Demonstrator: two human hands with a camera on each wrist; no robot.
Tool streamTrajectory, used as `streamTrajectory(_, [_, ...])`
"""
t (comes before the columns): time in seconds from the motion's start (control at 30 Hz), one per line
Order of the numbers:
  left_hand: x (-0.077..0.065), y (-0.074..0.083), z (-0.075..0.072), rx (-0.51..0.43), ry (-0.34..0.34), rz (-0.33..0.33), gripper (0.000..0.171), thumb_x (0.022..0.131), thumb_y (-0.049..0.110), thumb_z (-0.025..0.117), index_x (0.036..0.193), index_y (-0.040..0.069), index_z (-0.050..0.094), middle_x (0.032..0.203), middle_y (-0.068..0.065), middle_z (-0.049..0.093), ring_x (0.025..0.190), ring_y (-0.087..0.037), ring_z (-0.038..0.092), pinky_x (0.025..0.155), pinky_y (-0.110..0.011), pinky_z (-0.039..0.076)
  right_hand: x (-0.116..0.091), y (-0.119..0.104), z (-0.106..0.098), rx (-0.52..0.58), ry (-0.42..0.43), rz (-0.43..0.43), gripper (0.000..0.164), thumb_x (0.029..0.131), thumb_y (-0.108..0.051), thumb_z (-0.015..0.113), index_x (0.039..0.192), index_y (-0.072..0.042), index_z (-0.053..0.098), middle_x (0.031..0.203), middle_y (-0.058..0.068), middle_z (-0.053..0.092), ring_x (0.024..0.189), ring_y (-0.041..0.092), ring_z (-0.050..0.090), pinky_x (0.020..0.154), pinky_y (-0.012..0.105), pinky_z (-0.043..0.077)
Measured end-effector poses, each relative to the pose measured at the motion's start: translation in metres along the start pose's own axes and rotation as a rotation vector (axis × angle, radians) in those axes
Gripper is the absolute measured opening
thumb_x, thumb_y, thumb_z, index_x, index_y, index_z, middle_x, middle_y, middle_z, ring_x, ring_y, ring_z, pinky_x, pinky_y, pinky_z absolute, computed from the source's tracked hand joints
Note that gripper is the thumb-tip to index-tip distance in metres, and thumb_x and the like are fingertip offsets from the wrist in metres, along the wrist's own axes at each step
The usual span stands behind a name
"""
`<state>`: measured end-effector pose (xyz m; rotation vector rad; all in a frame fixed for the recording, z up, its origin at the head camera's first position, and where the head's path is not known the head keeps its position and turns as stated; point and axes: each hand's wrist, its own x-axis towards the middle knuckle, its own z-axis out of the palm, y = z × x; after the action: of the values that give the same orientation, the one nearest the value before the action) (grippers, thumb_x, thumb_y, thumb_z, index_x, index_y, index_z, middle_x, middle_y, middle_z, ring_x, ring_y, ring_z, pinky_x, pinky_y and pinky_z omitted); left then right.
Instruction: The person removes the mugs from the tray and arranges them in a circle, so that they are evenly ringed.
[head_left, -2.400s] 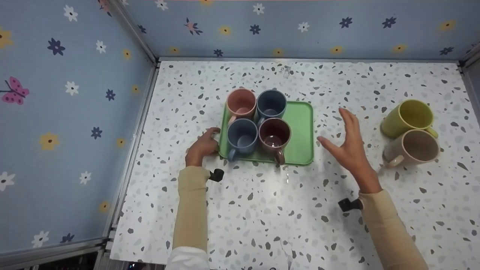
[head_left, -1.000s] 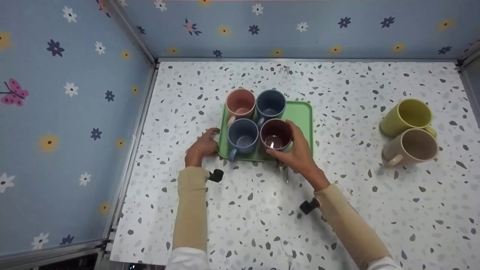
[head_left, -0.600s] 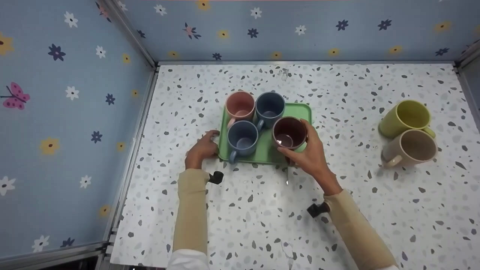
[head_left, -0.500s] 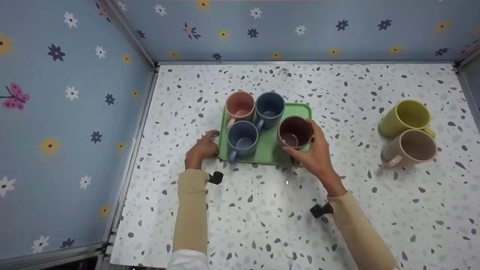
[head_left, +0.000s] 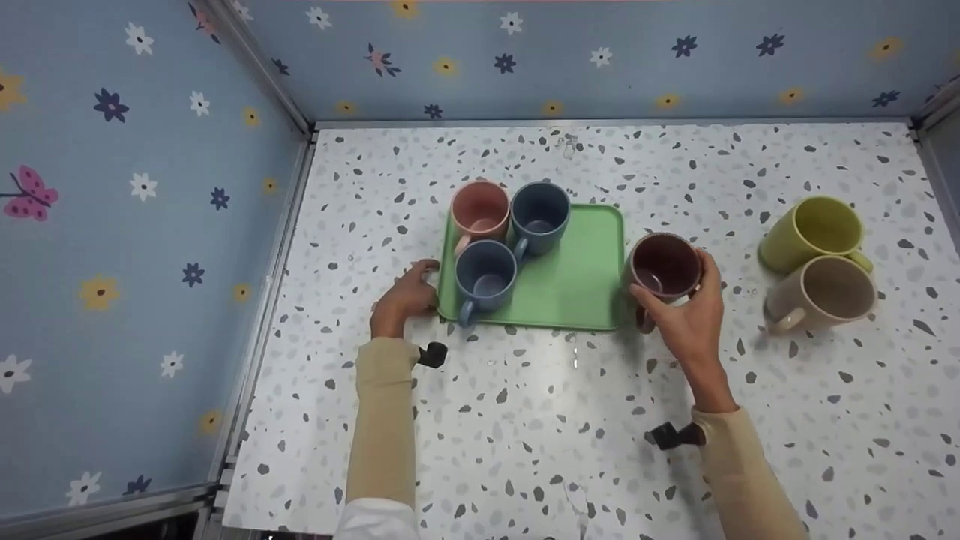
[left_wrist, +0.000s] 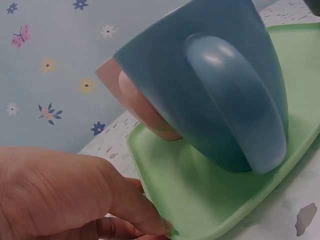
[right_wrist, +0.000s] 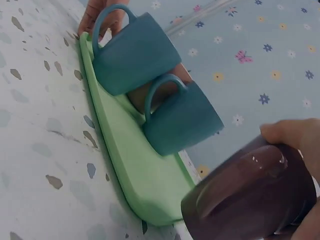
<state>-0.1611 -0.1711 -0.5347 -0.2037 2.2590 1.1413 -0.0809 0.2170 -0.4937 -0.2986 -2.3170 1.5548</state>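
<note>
My right hand (head_left: 688, 319) grips a maroon mug (right_wrist: 245, 195) around its body, thumb on the near side and fingers on the far right side. That mug is just past the right edge of a green tray (head_left: 577, 281), handle toward me. On the tray's left half stand a pink mug (head_left: 480, 206) at the back left, a blue mug (head_left: 541, 214) beside it, and another blue mug (left_wrist: 170, 65) in front. My left hand (head_left: 406, 295) holds the tray's left rim near the front corner, thumb at the rim (left_wrist: 150, 220), other fingers partly hidden.
Right of the maroon mug, a yellow-green mug (head_left: 787, 244) and a beige mug (head_left: 787, 300) stand close together on the speckled table (head_left: 517, 427). Flowered walls (head_left: 630, 67) border the table at the back and left.
My right hand came in from the right, took hold of the maroon mug on the tray and carried it right, past the tray's edge. My left hand and the other mugs stay put.
</note>
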Motion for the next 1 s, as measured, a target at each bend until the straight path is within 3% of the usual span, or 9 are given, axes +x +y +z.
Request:
streamTrajectory(0.2, [0.001,0.0,0.0,0.026,0.009,0.012,0.073,0.075,-0.002,0.047,0.145,0.017,0.036,0.145,-0.013,0.038,0.122,-0.029,0.04,0.096,-0.037,0.039,-0.001,0.013,-0.015,-0.001,0.134,0.106,0.098,0.062,-0.015,0.089,0.143,-0.007,0.034,0.139,0.009,0.045,0.128,0.02,0.043,0.111,0.036,0.028])
streamTrajectory(0.37, [0.0,0.001,0.001,-0.003,-0.005,0.0,0.073,0.077,-0.005,0.043,0.145,0.017,0.034,0.148,-0.012,0.034,0.117,-0.027,0.043,0.09,-0.035,0.042,-0.002,0.022,-0.023,0.035,0.231,0.166,0.094,0.062,-0.012,0.088,0.14,-0.011,0.036,0.137,0.007,0.045,0.126,0.019,0.043,0.11,0.033,0.029])
streamTrajectory(0.47, [0.0,0.001,0.001,-0.01,-0.014,-0.014,0.072,0.078,-0.005,0.039,0.146,0.018,0.033,0.149,-0.012,0.032,0.114,-0.026,0.044,0.088,-0.034,0.041,-0.004,0.027,-0.027,0.043,0.273,0.198,0.092,0.063,-0.011,0.087,0.14,-0.012,0.036,0.137,0.005,0.044,0.126,0.018,0.043,0.109,0.031,0.029])
streamTrajectory(0.63, [0.0,0.001,0.0,0.025,-0.01,-0.01,0.072,0.077,-0.003,0.042,0.146,0.018,0.034,0.149,-0.012,0.033,0.121,-0.027,0.04,0.098,-0.036,0.037,-0.004,0.031,-0.031,0.082,0.336,0.259,0.094,0.064,-0.009,0.085,0.142,-0.013,0.032,0.141,0.005,0.041,0.128,0.017,0.041,0.11,0.028,0.028])
streamTrajectory(0.77, [-0.001,0.002,-0.001,0.027,-0.01,0.014,0.073,0.074,-0.003,0.045,0.145,0.015,0.035,0.146,-0.014,0.035,0.117,-0.028,0.042,0.092,-0.035,0.04,-0.005,0.032,-0.032,0.09,0.367,0.314,0.097,0.065,-0.008,0.084,0.145,-0.015,0.03,0.143,0.004,0.039,0.131,0.015,0.04,0.111,0.026,0.026])
streamTrajectory(0.87, [-0.003,0.003,-0.001,0.024,-0.008,0.019,0.074,0.073,-0.003,0.045,0.144,0.014,0.035,0.145,-0.015,0.036,0.114,-0.027,0.044,0.089,-0.033,0.041,-0.006,0.034,-0.032,0.072,0.385,0.316,0.097,0.065,-0.01,0.085,0.145,-0.015,0.029,0.144,0.004,0.04,0.13,0.013,0.04,0.111,0.025,0.026])
streamTrajectory(1.0, [-0.001,0.002,0.0,0.038,-0.004,0.013,0.074,0.074,-0.002,0.046,0.144,0.017,0.036,0.148,-0.012,0.035,0.121,-0.027,0.04,0.099,-0.037,0.037,-0.008,0.036,-0.032,0.02,0.436,0.285,0.096,0.064,-0.015,0.086,0.143,-0.012,0.032,0.144,0.005,0.037,0.131,0.011,0.037,0.111,0.022,0.024])
